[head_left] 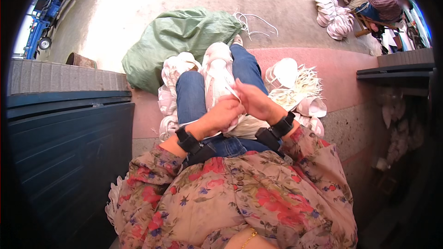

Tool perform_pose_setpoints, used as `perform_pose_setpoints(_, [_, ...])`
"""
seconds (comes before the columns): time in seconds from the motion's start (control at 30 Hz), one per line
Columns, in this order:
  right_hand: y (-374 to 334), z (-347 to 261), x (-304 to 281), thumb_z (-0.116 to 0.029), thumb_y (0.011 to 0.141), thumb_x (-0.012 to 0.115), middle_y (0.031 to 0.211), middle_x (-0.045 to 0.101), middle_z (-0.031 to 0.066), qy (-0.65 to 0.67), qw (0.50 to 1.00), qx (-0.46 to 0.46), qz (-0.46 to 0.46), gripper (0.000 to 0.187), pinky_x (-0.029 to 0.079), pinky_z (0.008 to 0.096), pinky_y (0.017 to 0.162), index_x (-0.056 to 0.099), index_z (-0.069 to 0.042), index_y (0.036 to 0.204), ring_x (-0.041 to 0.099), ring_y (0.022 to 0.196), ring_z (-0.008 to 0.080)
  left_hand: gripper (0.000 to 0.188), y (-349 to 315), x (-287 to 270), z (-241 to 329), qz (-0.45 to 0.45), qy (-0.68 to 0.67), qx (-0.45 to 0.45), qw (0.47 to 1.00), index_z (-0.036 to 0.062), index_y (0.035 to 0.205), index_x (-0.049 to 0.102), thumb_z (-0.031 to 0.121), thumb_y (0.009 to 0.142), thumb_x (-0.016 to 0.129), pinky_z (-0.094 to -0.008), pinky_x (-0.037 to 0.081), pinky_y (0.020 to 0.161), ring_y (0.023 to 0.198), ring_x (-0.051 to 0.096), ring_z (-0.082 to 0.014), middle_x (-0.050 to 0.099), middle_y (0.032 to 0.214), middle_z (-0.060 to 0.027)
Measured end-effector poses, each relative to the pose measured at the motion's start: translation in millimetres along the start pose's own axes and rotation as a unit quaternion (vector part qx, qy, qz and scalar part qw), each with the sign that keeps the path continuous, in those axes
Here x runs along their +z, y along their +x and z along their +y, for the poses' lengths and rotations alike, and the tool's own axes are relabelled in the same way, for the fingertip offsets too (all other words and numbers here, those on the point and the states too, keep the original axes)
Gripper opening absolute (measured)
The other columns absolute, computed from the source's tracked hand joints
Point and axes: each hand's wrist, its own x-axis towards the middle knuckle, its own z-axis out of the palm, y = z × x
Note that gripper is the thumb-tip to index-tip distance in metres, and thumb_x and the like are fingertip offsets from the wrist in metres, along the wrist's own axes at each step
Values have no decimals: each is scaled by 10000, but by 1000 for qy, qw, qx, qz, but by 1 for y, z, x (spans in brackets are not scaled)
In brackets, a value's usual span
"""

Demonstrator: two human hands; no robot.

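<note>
Over my lap, between the knees, lies a string of white perforated pieces (218, 67) that look like shoe uppers. Both hands meet above its near end. My left hand (224, 115) is closed, its fingertips close against the right hand, gripping part of a thin white lace. My right hand (256, 101) pinches the same white lace (234, 93) between thumb and fingers; the lace runs up from the fingers. Exactly where its ends go is hidden by the hands. Beside my right knee is a bundle of loose white laces (297, 85), with a rounded white upper (284, 71) next to it.
A large green woven sack (177, 37) with white cord lies beyond my knees. More white uppers (168, 99) sit by my left leg. Dark blue door panels (69, 143) stand at left. At far right, a person (385, 7) sits near stacked white pieces (334, 16).
</note>
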Motion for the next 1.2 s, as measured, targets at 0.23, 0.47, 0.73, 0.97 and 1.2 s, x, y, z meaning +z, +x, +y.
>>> perform_pose_setpoints(0.23, [-5, -90, 20, -128, 882, 425, 657, 456, -9, -7, 953, -267, 147, 182, 289, 178, 400, 448, -41, 1040, 365, 464, 54, 243, -13, 6, 3, -20, 87, 8, 996, 16, 823, 515, 234, 889, 431, -178, 346, 391, 406, 439, -64, 497, 541, -11])
perform_pose_setpoints(0.47, [-6, -94, 10, -157, 873, 465, 632, 545, 15, -350, 868, -278, 216, 158, 390, 184, 440, 535, -27, 929, 473, 484, 59, 209, 37, -54, -2, 318, 383, 287, 819, 4, 923, 576, 116, 750, 543, -370, 449, 688, 789, 564, -332, 594, 841, -180])
perform_pose_setpoints(0.73, [59, -15, -26, -146, 788, 507, 663, 590, 157, -495, 814, -236, 190, 184, 451, 337, 591, 593, 16, 801, 585, 616, 262, 155, 53, -75, 2, 355, 487, 239, 762, 29, 808, 583, 127, 694, 622, -385, 430, 686, 769, 537, -316, 561, 783, -154])
perform_pose_setpoints(0.97, [61, -14, -17, -108, 753, 526, 766, 568, 181, -683, 650, -258, 210, 136, 445, 359, 620, 609, -3, 773, 560, 687, 322, 111, 62, -74, -10, 389, 474, 289, 735, 33, 729, 600, 136, 690, 619, -386, 436, 659, 753, 542, -306, 565, 745, -139])
perform_pose_setpoints(1.2, [61, -8, -12, -90, 743, 509, 731, 523, 181, -733, 574, -289, 222, 120, 423, 414, 659, 592, -11, 707, 522, 737, 339, 100, 62, -76, -5, 381, 412, 254, 788, 36, 696, 617, 134, 681, 618, -368, 445, 642, 715, 557, -297, 578, 735, -145])
